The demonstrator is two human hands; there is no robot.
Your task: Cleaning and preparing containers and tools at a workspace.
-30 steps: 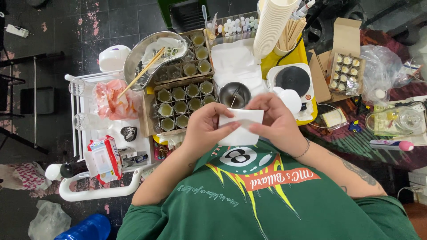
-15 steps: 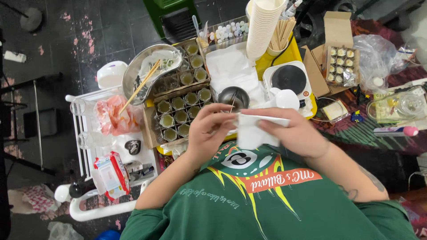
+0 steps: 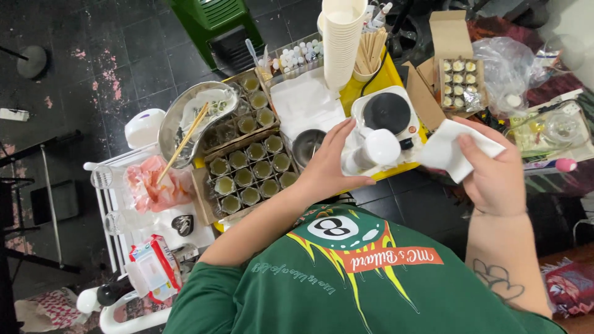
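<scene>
A: Nearest to the camera, what do the hands hold?

B: The right hand (image 3: 495, 179) has its fingers closed on a folded white tissue (image 3: 455, 148), thumb on top. The left hand (image 3: 325, 164) curls around a small jar with a round white lid (image 3: 378, 147), just above the edge of the yellow table (image 3: 396, 77).

A: So which step is it, in your opinion?

B: I think it is the wiping of the jar; the tissue is near the lid but not touching. The next move calls for bringing both together, with the jar held steady.

A: And further away?

B: Trays of small filled cups (image 3: 250, 170), a metal bowl with chopsticks (image 3: 189, 120), the little electric hotplate (image 3: 387, 112), then a tall stack of paper cups (image 3: 341, 40).
</scene>
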